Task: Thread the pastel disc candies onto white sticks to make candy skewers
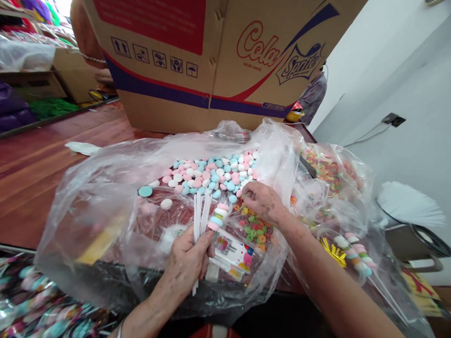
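Observation:
My left hand (190, 257) is closed around a bundle of white sticks (201, 215). Beside the bundle, a stack of pink, white, blue and green candies (217, 217) stands threaded above the same hand. My right hand (260, 200) reaches between a pile of pastel candies (206, 175) and a heap of small coloured ring candies (256, 227). Its fingers are bent together at the edge of both heaps; whatever they may hold is hidden. Under my left hand lies a printed card or packet (233, 249), partly covered.
A clear plastic sheet (96, 208) spreads beneath the candies. Behind stands a large cardboard box (214, 84). To the right are a bag of gummy candies (330, 171), yellow ties (332, 252), finished candy sticks (356, 254) and a bin (412, 247). Many wrapped candies (36, 300) lie lower left.

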`<state>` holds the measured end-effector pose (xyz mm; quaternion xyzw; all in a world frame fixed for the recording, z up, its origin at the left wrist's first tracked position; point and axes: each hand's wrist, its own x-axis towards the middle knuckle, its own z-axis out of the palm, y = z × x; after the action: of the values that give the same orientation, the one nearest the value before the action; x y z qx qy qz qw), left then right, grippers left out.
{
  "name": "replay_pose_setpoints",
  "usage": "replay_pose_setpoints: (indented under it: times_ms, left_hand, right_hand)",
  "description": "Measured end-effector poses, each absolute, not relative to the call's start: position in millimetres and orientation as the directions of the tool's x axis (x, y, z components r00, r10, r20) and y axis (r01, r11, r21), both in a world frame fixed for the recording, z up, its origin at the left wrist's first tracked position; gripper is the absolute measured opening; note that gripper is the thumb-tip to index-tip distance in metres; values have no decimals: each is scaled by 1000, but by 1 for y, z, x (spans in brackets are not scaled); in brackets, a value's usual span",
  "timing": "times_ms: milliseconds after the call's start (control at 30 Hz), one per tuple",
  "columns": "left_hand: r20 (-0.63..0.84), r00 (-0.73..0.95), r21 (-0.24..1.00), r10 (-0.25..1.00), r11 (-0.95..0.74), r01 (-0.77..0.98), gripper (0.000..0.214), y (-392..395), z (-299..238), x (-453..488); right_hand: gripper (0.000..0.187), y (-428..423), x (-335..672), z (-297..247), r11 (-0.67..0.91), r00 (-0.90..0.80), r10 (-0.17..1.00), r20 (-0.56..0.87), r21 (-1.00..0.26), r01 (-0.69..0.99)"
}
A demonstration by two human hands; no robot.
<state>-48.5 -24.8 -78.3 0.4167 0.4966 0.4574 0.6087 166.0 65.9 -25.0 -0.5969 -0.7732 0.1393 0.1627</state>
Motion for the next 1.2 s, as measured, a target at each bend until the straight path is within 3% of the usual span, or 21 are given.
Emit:
replay_pose_setpoints:
  times_ms: [233,333,433,533,633,733,800,867,933,1000,1033,1100,1200]
  left_hand:
    - [-217,100,962,971,230,-144,33,-23,-81,-49]
    - [-211,97,963,973,224,-149,32,-24,-80,-49]
    - [-216,101,963,971,229,-142,32,-24,-80,-49]
    - [-217,100,965,971,229,-132,31,-23,-80,-48]
    - [-217,94,966,972,228,-124,31,-22,-78,-48]
    - [-210,79,970,974,218,-107,31,-22,-75,-47]
    - [-211,65,972,975,216,-91,30,-23,-73,-47]
    - [-210,65,974,976,215,-78,30,-24,-72,-47]
    - [-201,76,976,977,206,-73,33,-24,-72,-47]
    - [-197,90,977,976,203,-66,36,-24,-71,-47]
    - [-200,94,977,975,206,-62,37,-24,-71,-47]
    - [-210,97,975,973,216,-57,38,-23,-71,-46]
    - [-219,101,972,971,225,-62,38,-22,-71,-46]
  right_hand:
    - [17,59,151,-44,407,-408,913,-14,-50,912]
    - [20,57,149,-48,444,-443,896,-29,49,895]
    - [21,57,147,-45,438,-436,899,-41,59,897]
    - [21,55,139,-40,324,-320,944,-77,47,945]
    - [27,51,126,-39,217,-215,976,-37,67,974]
    - [30,49,118,-44,213,-214,977,5,65,975]
    - [28,51,120,-45,200,-200,980,13,9,980]
    - [23,55,127,-44,134,-131,991,25,-151,980]
    - [13,58,138,-40,63,-56,998,28,-462,885]
    - [3,60,146,-34,6,-36,999,-19,-799,601]
    - [7,60,149,-31,-32,-53,997,-60,-906,423]
    - [17,57,151,-26,-135,-103,983,-150,-980,146]
    - [22,53,147,-24,-209,-127,970,-208,-978,4]
